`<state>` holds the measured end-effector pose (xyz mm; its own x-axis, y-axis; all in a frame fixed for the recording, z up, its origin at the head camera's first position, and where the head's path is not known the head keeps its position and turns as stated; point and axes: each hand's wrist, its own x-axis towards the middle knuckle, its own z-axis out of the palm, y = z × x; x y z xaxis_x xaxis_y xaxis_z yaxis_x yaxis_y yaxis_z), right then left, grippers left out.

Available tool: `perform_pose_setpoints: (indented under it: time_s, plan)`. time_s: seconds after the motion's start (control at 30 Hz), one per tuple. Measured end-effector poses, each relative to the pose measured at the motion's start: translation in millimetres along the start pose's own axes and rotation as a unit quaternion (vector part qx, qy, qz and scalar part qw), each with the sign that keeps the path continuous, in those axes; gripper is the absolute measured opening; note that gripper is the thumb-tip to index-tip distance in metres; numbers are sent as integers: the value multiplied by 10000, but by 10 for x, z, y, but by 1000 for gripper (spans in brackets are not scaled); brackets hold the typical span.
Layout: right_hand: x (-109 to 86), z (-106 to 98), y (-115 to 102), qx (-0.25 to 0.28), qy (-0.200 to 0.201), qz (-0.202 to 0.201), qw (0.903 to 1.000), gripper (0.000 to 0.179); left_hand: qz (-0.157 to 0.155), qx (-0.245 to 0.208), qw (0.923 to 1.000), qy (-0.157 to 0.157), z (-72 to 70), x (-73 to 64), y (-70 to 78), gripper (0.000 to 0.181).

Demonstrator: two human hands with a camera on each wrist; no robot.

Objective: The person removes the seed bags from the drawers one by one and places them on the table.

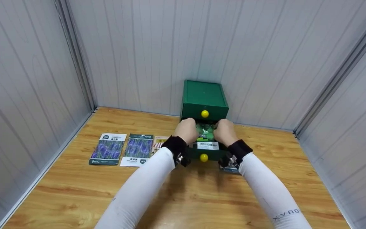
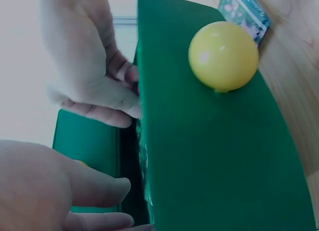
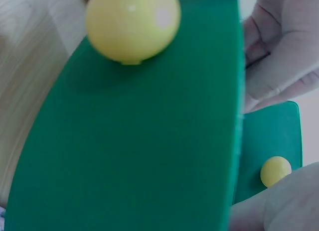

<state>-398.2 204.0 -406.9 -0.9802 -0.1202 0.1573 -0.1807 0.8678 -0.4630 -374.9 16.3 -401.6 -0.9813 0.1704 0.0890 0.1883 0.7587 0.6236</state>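
A green seed packet [image 1: 205,132] with a white label strip lies in the pulled-out lower drawer [image 1: 210,156] of a small green cabinet [image 1: 205,95]. My left hand [image 1: 187,131] grips its left side, fingers curled and pointing down behind the drawer front. On its right side my right hand [image 1: 225,132] holds it in the same way. Most fingertips are hidden by the drawer front in the right wrist view. In the left wrist view, the packet's crinkled edge [image 2: 144,166] shows along the drawer's rim. A yellow round knob [image 2: 224,57] sits on the drawer front.
Two seed packets with purple flowers, one [image 1: 108,149] beside another [image 1: 137,150], lie on the wooden table [image 1: 84,197] at left. A yellowish packet [image 1: 157,143] is partly behind my left wrist. Another packet [image 1: 230,168] lies under my right wrist. Pale panel walls [image 1: 154,57] enclose the table.
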Motion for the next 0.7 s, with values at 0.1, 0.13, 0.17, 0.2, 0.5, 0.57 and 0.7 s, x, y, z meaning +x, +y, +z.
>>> perform_pose_setpoints:
  time_s: [0.1,0.13,0.17,0.2,0.5,0.57,0.7]
  plan:
    - [2,-47,33,255,-52,139,9996,23,67,-63,9995,317,-26,8,-22,24]
    - [-2,-64,42,364,-72,201,9991,28,101,-65,9990,423,-31,10,-30,23]
    - [-5,-81,49,498,-102,282,9983,32,140,-52,9985,523,-34,13,-39,23]
    - [-9,-98,54,644,-172,379,9971,33,164,-58,9980,609,-36,19,-49,25]
    - [-41,-197,117,2021,-500,923,9737,32,255,-728,9951,626,-80,39,-163,56]
    - [-46,-213,132,2157,-559,966,9701,31,232,-850,9944,591,-96,38,-188,56]
    - [-48,-239,168,2395,-648,1087,9626,32,3,-1219,9916,432,-114,49,-225,59]
